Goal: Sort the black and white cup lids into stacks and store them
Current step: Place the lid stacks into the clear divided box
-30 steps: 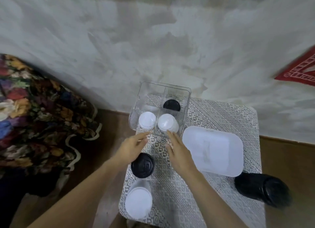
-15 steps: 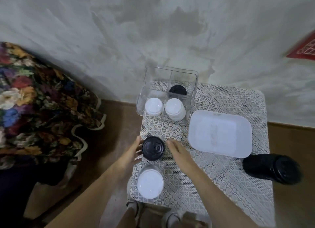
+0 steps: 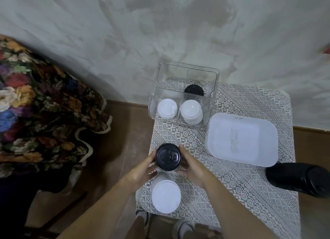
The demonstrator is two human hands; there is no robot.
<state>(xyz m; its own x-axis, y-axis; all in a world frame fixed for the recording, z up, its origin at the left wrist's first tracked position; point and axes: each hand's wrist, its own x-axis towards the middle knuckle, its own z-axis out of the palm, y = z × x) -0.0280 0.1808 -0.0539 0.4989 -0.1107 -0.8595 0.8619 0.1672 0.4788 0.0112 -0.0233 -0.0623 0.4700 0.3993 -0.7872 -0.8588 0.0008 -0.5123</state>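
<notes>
A stack of black lids [image 3: 168, 157] stands near the table's left edge. My left hand [image 3: 142, 169] grips its left side and my right hand [image 3: 192, 164] grips its right side. Just below them stands a stack of white lids [image 3: 166, 195]. At the far end a clear divided organiser [image 3: 212, 88] holds two white lid stacks [image 3: 167, 108] [image 3: 191, 111] in its near compartments and a black lid stack [image 3: 193, 90] in the far right one. Another black stack [image 3: 300, 178] lies on its side at the table's right edge.
A white rectangular tray [image 3: 267, 131] sits upside-up on the right of the lace tablecloth [image 3: 241, 194]. A floral cloth [image 3: 35, 104] hangs at the left over the brown floor. A plastered wall stands behind the table. My feet show under the near edge.
Both hands drew back from the organiser to the black stack and closed round its two sides. The camera tilted down, so the table sits lower in view.
</notes>
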